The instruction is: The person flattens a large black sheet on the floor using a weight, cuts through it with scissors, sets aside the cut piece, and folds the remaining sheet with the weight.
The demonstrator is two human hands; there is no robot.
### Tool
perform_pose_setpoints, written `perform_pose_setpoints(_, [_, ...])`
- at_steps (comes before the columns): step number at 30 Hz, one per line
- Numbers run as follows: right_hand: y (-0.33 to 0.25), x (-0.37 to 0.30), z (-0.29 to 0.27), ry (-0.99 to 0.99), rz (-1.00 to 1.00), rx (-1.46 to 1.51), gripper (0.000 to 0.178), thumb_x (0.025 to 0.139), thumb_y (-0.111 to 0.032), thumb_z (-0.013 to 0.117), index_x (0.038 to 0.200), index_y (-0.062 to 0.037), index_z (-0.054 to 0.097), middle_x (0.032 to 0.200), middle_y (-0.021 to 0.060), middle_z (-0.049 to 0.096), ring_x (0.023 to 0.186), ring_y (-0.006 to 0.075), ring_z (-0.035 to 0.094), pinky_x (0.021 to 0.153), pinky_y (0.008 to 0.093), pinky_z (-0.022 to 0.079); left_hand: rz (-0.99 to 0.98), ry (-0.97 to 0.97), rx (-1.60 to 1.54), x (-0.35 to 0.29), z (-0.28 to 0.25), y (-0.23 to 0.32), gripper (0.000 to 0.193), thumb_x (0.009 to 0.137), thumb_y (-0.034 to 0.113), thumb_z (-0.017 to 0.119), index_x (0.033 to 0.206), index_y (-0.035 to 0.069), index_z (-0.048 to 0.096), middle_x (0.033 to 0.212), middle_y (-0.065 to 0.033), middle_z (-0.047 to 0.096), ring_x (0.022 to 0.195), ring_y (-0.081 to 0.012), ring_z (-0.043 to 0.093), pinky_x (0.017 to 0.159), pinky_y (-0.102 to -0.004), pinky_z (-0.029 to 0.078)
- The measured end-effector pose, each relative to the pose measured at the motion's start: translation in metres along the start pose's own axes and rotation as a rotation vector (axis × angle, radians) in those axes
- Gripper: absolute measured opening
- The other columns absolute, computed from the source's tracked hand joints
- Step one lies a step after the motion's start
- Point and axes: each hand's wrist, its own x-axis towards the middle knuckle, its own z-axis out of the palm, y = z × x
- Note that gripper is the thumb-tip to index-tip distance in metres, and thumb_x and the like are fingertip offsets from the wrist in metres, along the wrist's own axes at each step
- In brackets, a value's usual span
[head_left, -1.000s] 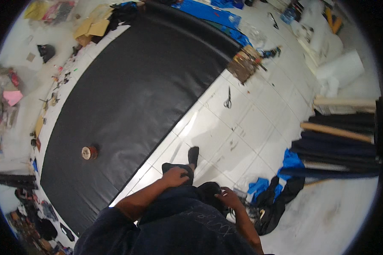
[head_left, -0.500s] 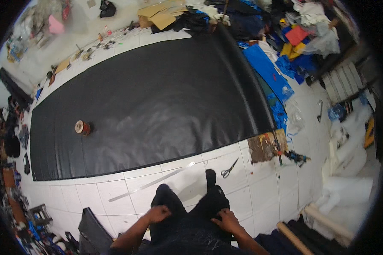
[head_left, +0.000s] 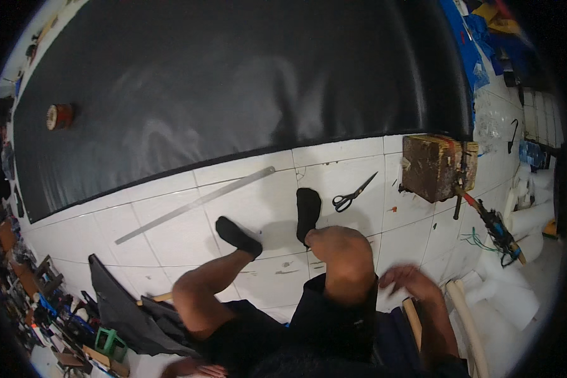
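Note:
My right hand (head_left: 407,279) hangs beside my right knee, fingers loosely bent and apart, with nothing in it. At the lower edge my left hand (head_left: 203,368) is partly cut off; its fingers lie stretched out below my left thigh, and no held thing shows. In front of my feet a steel ruler (head_left: 195,204) lies slantwise on the white tiles. Black-handled scissors (head_left: 354,193) rest right of my right foot, blades pointing away. Beyond them spreads a large black sheet (head_left: 189,94), its right end rolled. A round reddish tin (head_left: 59,117) stands on the sheet's left part.
A stained brown block (head_left: 428,167) sits at the sheet's near right corner, with a cord-wrapped tool (head_left: 499,232) beside it. Rolls of material (head_left: 467,327) lie at lower right. Dark folded fabric (head_left: 129,309) and a green plastic stool (head_left: 110,343) are at lower left.
My view has dipped and come closer to the floor. My knees are now bent; both hands have left my thighs, the right moving outward and the left down to the lower edge.

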Motion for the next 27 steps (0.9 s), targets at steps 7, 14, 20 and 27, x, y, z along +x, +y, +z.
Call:
perform_pose_setpoints(7, [0.029,0.219,-0.113,1.114,0.002,-0.28,0.026,0.099,-0.031,0.055,0.097,-0.0043,0.057,0.089,0.0107,0.065,0.082,0.0219,0.062,0.075,0.0394,0.052,0.317,0.845,-0.051,0.248,-0.151,0.149,0.026,0.088,0.019,0.068,0.101,-0.002,0.059,0.066,-0.0172,0.059,0.056,-0.0277,0.058,0.053,-0.0425,0.044])
perform_pose_setpoints(14, [0.051,0.31,-0.12,1.257,-0.132,-0.375,0.034,0.095,-0.034,0.059,0.094,-0.0004,0.056,0.089,0.012,0.065,0.082,0.0245,0.061,0.075,0.0387,0.05,1.039,0.91,0.133,0.409,-0.107,0.379,0.063,0.08,0.024,0.074,0.137,0.011,0.05,0.139,-0.0211,0.047,0.132,-0.0399,0.042,0.112,-0.0455,0.034])
perform_pose_setpoints(20, [0.092,0.354,-0.157,1.335,-0.259,-0.16,0.039,0.089,-0.035,0.066,0.101,0.0006,0.056,0.093,0.0143,0.066,0.084,0.0272,0.061,0.077,0.0392,0.049,0.846,1.054,0.379,0.444,-0.054,0.447,0.059,0.09,0.033,0.063,0.142,0.013,0.045,0.15,-0.0208,0.034,0.142,-0.0386,0.029,0.115,-0.0591,0.02])
perform_pose_setpoints(27, [0.146,0.388,-0.218,0.98,-0.679,0.146,0.023,0.093,-0.021,0.063,0.106,-0.0032,0.056,0.08,-0.0022,0.043,0.072,0.0121,0.039,0.064,0.0285,0.037,0.953,1.113,0.409,0.452,-0.059,0.483,0.045,0.09,0.025,0.061,0.134,0.014,0.054,0.14,-0.0167,0.045,0.136,-0.0347,0.039,0.114,-0.0549,0.028])
